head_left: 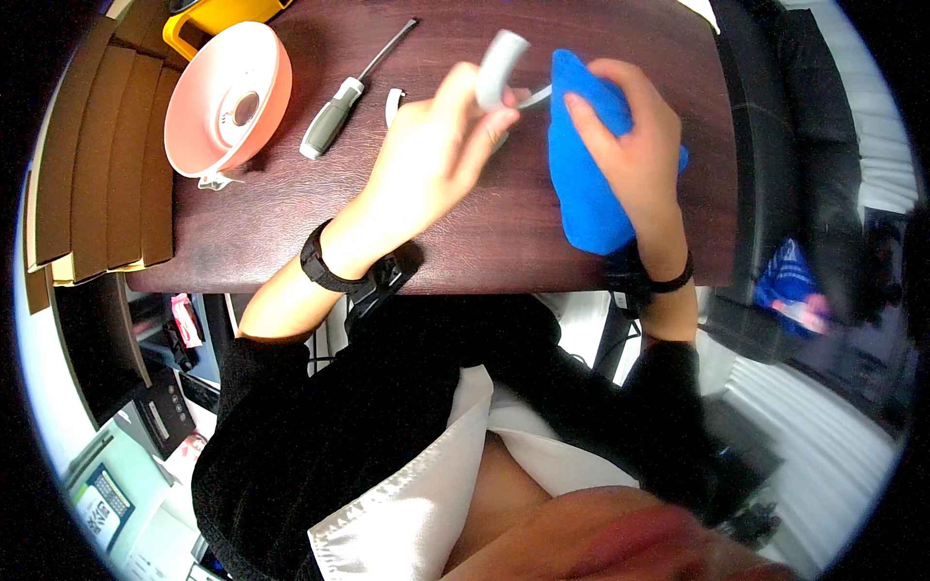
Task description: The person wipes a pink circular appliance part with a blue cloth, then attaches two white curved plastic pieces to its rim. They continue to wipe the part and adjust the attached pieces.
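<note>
My left hand is closed around a small white curved part, holding it up over the dark wooden table. My right hand grips a blue cloth that hangs down onto the table, its top close to the white part. A thin grey piece sticks out between the white part and the cloth. Another small white piece lies just left of my left hand. Both wrists wear black bands.
A pink bowl-shaped casing lies at the table's left, a yellow object behind it. A grey-handled screwdriver lies beside the casing. Brown cardboard strips are stacked at far left. A black chair stands at right.
</note>
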`<act>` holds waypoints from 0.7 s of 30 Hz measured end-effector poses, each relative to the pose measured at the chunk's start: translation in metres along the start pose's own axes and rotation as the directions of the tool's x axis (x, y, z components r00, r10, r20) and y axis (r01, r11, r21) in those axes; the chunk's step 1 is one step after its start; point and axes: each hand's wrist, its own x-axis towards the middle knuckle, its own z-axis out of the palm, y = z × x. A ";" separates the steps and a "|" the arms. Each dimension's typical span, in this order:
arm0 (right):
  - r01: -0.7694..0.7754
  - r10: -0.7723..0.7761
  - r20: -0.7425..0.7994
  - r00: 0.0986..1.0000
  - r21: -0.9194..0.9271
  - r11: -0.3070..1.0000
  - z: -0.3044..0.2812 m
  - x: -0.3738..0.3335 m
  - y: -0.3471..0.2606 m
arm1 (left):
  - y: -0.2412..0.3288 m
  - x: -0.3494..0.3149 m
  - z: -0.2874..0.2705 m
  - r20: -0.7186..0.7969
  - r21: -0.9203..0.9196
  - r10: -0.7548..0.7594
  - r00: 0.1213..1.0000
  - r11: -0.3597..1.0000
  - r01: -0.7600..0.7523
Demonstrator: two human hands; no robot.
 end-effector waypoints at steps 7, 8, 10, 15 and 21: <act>-0.036 0.036 0.126 0.991 -0.003 0.999 0.009 -0.005 -0.011 | -0.002 0.009 -0.003 0.072 0.193 0.351 0.934 0.913 -0.359; -0.022 0.015 0.147 0.989 0.041 0.999 0.010 -0.006 -0.011 | -0.001 0.007 -0.004 0.082 0.185 0.336 0.938 0.920 -0.346; -0.006 -0.016 0.132 0.991 0.163 0.987 0.013 -0.005 -0.007 | -0.001 0.006 -0.006 0.069 0.188 0.335 0.940 0.921 -0.342; -0.075 -0.001 0.178 0.984 0.421 0.904 0.012 -0.006 -0.010 | 0.008 0.010 -0.011 -0.025 0.187 0.316 0.948 0.933 -0.307; -0.081 0.017 0.141 0.990 0.464 0.882 0.009 -0.004 -0.016 | 0.003 0.012 -0.013 -0.089 0.090 0.356 0.930 0.933 -0.349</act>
